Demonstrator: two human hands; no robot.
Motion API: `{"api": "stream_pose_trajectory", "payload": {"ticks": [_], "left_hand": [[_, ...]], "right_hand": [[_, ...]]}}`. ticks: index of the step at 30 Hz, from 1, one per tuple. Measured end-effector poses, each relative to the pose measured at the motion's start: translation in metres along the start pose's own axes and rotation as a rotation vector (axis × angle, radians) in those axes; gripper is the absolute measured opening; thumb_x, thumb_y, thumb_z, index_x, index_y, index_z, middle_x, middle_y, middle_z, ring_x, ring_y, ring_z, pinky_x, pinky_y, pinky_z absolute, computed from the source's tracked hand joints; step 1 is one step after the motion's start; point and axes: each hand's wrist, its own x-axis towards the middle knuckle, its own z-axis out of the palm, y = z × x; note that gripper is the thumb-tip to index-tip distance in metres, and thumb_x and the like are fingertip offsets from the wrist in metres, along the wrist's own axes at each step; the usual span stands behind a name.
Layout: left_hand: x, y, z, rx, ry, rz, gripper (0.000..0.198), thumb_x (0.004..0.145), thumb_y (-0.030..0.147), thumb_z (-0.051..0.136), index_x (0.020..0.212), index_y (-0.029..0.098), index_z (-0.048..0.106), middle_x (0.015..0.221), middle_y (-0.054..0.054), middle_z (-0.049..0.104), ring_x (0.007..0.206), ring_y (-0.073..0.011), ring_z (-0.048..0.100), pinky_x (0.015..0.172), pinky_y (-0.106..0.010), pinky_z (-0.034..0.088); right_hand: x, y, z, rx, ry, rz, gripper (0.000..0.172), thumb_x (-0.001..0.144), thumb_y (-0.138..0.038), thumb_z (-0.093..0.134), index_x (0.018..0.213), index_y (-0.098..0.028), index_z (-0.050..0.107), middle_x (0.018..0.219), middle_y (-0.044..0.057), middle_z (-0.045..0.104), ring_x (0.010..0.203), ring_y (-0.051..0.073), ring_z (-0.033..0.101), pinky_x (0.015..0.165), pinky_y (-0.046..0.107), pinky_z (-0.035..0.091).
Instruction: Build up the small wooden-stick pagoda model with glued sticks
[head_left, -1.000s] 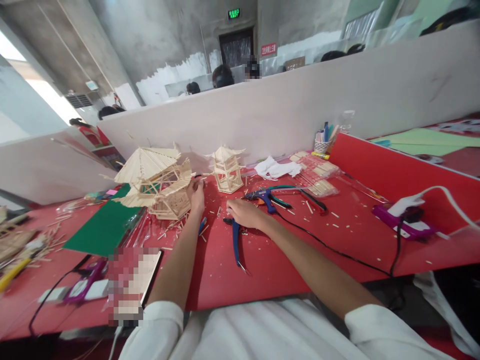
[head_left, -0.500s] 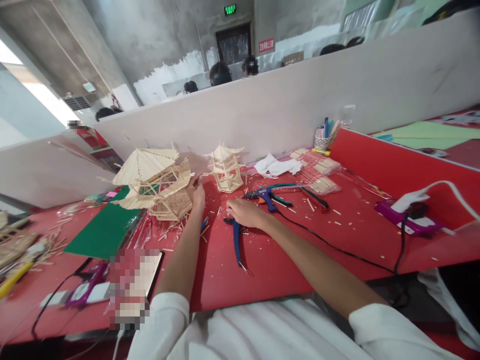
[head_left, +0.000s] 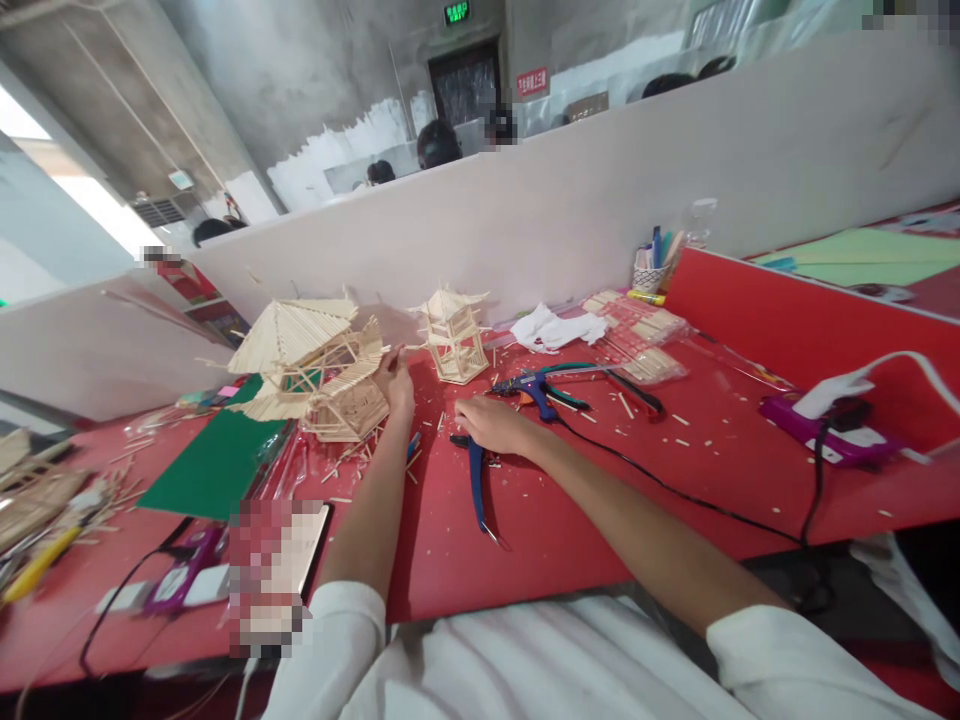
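Observation:
My left hand point(head_left: 395, 378) is at the right side of a large pavilion model point(head_left: 300, 350) built of thin wooden sticks. Its fingers are pinched together, and what lies between them is too small to make out. My right hand point(head_left: 487, 424) is closed, with its fingertips pointing left. Whatever it grips is hidden. Just beneath it, a blue-handled tool point(head_left: 478, 488) lies on the red tabletop point(head_left: 570, 530); I cannot tell whether the hand touches it. A smaller stick tower point(head_left: 455, 340) stands upright behind and between both hands. A blue glue gun point(head_left: 534, 388) lies beyond my right hand.
Teal-and-black handles point(head_left: 574, 372) lie beside the glue gun, whose black cord point(head_left: 667, 485) runs right. Bagged sticks point(head_left: 637, 330), white cloth point(head_left: 555, 328), a pen holder point(head_left: 651, 275) and purple power strips point(head_left: 829, 435) surround the work. A green board point(head_left: 214, 455) and phone point(head_left: 304, 545) are left.
The camera view has shifted slightly. Both hands stay in nearly the same places, with no visible change in their grip or in the models.

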Motion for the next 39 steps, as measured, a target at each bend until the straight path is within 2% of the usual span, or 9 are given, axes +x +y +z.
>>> {"api": "stream_pose_trajectory", "payload": {"ticks": [20,32,39], "left_hand": [[-0.0056,0.0072,0.0063,0.029,0.05,-0.05,0.027,0.085,0.041,0.065,0.094,0.018,0.075,0.099,-0.009,0.075,0.098,-0.021,0.068,0.102,-0.039,0.048],[-0.0089,0.0097,0.0073,0.087,0.078,0.006,0.023,0.086,0.036,0.063,0.094,0.018,0.075,0.099,-0.01,0.074,0.1,-0.0218,0.067,0.102,-0.04,0.047],[-0.005,0.0089,0.0062,0.096,0.084,0.059,0.025,0.088,0.037,0.059,0.089,0.017,0.072,0.091,-0.007,0.072,0.091,-0.0187,0.065,0.093,-0.034,0.048]], "right_hand": [[0.0001,-0.0011,-0.0018,0.016,-0.008,0.019,0.017,0.102,-0.026,0.042,0.094,-0.019,0.055,0.094,0.011,0.066,0.088,0.022,0.06,0.073,0.028,0.036],[0.0004,-0.0003,-0.0007,0.007,0.006,0.016,0.016,0.102,-0.027,0.043,0.094,-0.019,0.055,0.095,0.01,0.066,0.09,0.021,0.061,0.074,0.028,0.037],[0.0008,0.0003,-0.0004,0.031,0.019,0.01,0.016,0.101,-0.026,0.043,0.093,-0.018,0.055,0.093,0.01,0.066,0.087,0.021,0.061,0.072,0.028,0.036]]}}
